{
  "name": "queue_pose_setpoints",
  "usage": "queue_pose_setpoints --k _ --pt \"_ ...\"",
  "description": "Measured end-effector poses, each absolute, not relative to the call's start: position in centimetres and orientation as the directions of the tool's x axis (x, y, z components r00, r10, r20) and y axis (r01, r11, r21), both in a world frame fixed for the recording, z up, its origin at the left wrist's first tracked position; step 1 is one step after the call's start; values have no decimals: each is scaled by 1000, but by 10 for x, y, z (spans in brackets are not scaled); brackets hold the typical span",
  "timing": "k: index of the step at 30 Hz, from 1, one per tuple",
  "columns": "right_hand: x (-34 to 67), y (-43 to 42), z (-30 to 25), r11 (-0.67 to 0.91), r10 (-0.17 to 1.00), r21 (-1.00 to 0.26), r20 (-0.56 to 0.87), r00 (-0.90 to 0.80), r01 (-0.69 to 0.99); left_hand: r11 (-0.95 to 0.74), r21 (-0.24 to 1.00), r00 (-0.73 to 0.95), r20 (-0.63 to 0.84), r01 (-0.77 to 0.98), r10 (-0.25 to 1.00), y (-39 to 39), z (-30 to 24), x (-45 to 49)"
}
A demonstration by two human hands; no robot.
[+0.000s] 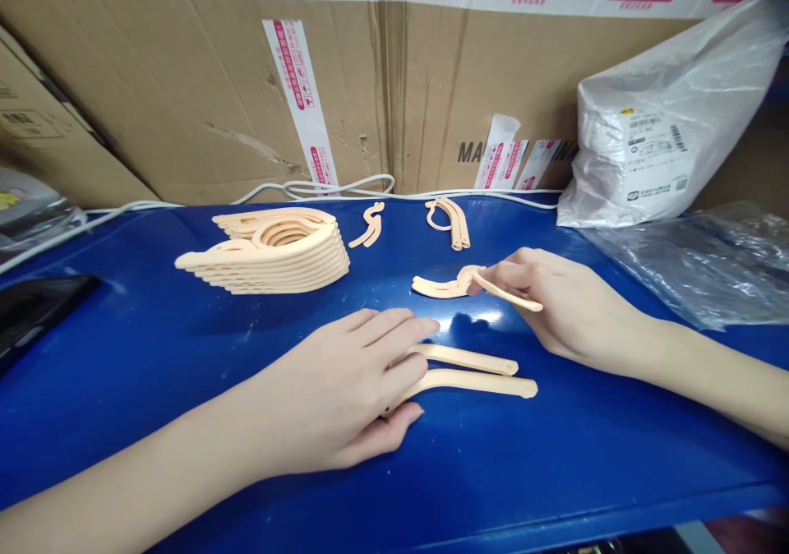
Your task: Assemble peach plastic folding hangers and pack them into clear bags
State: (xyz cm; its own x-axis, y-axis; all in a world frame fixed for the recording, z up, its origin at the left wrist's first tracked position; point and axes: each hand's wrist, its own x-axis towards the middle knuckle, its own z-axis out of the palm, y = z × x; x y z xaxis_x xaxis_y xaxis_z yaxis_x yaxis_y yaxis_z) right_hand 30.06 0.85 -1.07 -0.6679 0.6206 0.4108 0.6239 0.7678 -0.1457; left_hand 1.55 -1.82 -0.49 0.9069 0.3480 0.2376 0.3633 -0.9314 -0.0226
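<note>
My left hand (363, 381) reaches across the middle of the blue table, its fingers and thumb closed round the near ends of two long peach plastic hanger arms (477, 383). Those ends are hidden under the fingers. To the right, my right hand (555, 299) pinches a thin curved peach hanger piece (509, 293). Just beyond its fingertips lie more curved hanger pieces (440, 287), partly overlapped by the hand. At the back left stands a neat stack of folded peach hangers (283, 250). Small hook-shaped pieces (370, 227) lie beside the stack, and another group of pieces (454, 223) lies farther right.
Cardboard boxes (209, 85) wall off the back of the blue table (277, 496). A white cable (333, 184) runs along their base. At right are a filled plastic bag (653, 143) and a clear plastic sheet (696, 266). A dark flat object (43, 311) lies at left.
</note>
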Motion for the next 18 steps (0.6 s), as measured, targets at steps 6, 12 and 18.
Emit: queue_pose_setpoints --k 6,12,18 --pt "298 6 -11 792 607 -252 418 -675 556 -913 117 853 327 392 408 -18 -8 16" --pt "301 7 -6 857 507 -148 416 -755 494 -588 723 642 264 361 719 -12 1 13" --pt "298 4 -5 765 642 -345 470 -606 544 -148 987 522 91 69 848 -5 6 10"
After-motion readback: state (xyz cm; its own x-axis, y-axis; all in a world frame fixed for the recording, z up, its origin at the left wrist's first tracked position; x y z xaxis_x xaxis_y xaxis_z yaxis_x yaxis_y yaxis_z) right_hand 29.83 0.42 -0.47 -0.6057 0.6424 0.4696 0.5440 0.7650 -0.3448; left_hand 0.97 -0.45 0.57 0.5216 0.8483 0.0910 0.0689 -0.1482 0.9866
